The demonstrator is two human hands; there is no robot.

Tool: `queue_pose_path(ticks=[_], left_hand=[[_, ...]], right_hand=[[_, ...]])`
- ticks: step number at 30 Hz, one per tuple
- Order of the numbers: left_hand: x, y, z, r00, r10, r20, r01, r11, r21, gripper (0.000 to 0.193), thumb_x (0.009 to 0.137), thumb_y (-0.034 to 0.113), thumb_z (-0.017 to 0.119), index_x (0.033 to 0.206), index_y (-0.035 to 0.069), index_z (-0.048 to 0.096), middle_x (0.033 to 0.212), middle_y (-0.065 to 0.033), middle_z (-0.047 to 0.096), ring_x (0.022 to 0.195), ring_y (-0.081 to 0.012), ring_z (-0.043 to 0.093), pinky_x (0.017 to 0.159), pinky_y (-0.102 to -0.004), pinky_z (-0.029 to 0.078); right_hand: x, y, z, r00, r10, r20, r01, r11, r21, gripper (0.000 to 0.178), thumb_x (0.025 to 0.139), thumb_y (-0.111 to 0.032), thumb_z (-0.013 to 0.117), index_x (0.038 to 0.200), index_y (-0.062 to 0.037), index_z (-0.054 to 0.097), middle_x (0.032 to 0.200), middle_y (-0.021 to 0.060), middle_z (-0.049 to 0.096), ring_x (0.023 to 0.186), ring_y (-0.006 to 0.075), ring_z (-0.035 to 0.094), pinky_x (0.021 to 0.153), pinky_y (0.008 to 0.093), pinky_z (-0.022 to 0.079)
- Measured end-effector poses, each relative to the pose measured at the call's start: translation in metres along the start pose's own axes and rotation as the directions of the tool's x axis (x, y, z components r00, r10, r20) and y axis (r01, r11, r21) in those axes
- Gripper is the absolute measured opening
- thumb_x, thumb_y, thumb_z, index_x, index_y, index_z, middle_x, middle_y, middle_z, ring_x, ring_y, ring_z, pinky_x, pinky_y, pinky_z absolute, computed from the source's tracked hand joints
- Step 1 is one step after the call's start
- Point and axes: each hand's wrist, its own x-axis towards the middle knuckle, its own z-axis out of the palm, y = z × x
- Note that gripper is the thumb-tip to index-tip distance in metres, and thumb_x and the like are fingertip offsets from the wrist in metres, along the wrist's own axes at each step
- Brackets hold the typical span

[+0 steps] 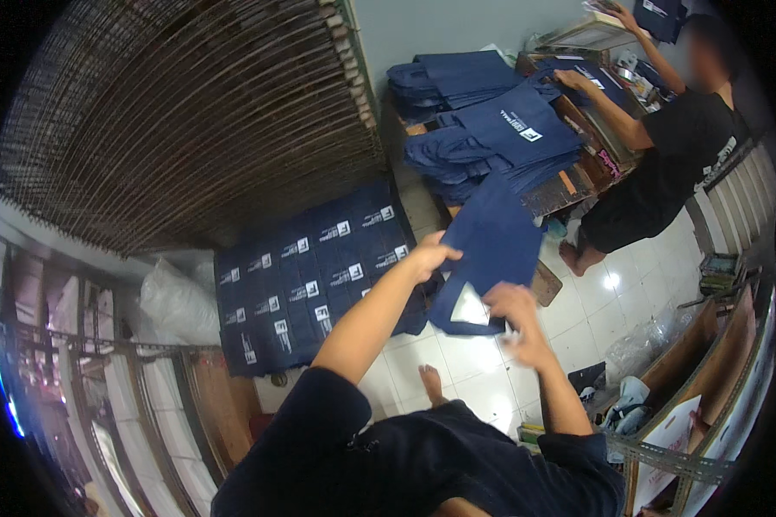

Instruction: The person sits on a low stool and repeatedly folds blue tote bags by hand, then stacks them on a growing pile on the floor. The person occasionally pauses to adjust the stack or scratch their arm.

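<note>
A navy fabric bag (495, 226) with a cut-out handle hangs in front of me, slanting from upper right to lower left. My left hand (431, 257) is closed on its left edge, thumb lying over the cloth. Beside the handle opening, my right hand (519, 320) has its fingers curled at the bag's lower right edge; motion blurs them slightly. Just beyond the held bag, stacks of similar navy bags (530, 121) with a white print lie on a table. To the left, more printed navy bags (306, 289) lie spread in rows.
A large wire drying rack (190, 121) rises at the upper left. A co-worker in black (677, 155) stands at a workbench on the right. Clear plastic sheeting (177, 297) lies at left. Wooden frames (690, 379) stand at lower right. White tiles (470, 355) cover the floor.
</note>
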Motion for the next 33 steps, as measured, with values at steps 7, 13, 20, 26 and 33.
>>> queue_pose_path(ticks=[7,13,20,26,33], left_hand=[[-0.134,0.013,-0.058,0.985,0.060,-0.159,-0.040,0.992,0.123,0.058,0.073,0.000,0.063,0.128,0.000,0.045,0.113,-0.0098,0.058,0.102,-0.0186,0.055,0.093,-0.0300,0.042],[-0.262,0.050,-0.094,0.940,0.023,-0.341,0.041,0.983,0.178,0.061,0.071,-0.008,0.065,0.128,-0.002,0.045,0.122,-0.0066,0.053,0.112,-0.0161,0.049,0.096,-0.0290,0.039],[-0.255,0.138,-0.076,0.992,0.084,-0.090,-0.025,0.856,0.517,0.059,0.076,-0.004,0.064,0.131,-0.003,0.041,0.126,-0.0108,0.052,0.115,-0.0156,0.047,0.100,-0.0279,0.035],[-0.115,0.256,0.005,0.823,0.231,0.520,-0.556,0.519,0.649,0.072,0.066,0.001,0.062,0.135,0.000,0.039,0.128,-0.0158,0.050,0.116,-0.0225,0.049,0.101,-0.0313,0.036],[0.059,0.304,-0.029,0.884,0.291,0.366,-0.360,0.923,0.136,0.077,0.057,0.000,0.052,0.133,0.001,0.040,0.111,-0.0162,0.057,0.080,-0.0174,0.064,0.070,-0.0268,0.054]], right_hand=[[0.211,0.267,-0.082,0.235,0.776,-0.586,-0.572,0.598,0.562,0.073,0.065,-0.041,0.079,0.115,0.0023,0.049,0.113,0.0207,0.055,0.110,0.0289,0.052,0.093,0.0389,0.041],[0.265,0.330,-0.048,-0.008,0.688,-0.725,-0.596,0.579,0.556,0.060,0.065,-0.026,0.078,0.115,-0.0022,0.052,0.113,0.0214,0.058,0.106,0.0379,0.057,0.093,0.0428,0.043],[0.190,0.293,-0.077,0.287,0.736,-0.613,-0.155,0.667,0.729,0.017,0.081,-0.009,0.064,0.094,-0.0029,0.055,0.086,0.0062,0.058,0.074,0.0200,0.060,0.058,0.0314,0.050],[-0.049,0.186,-0.162,0.314,0.679,-0.663,-0.209,0.731,0.649,0.048,0.083,-0.006,0.057,0.129,-0.0049,0.042,0.117,0.0103,0.055,0.105,0.0222,0.053,0.091,0.0340,0.042],[-0.275,0.096,-0.184,-0.003,0.599,-0.801,-0.480,0.702,0.527,0.045,0.083,-0.006,0.055,0.127,0.0003,0.045,0.120,0.0095,0.051,0.110,0.0211,0.048,0.096,0.0298,0.033]])
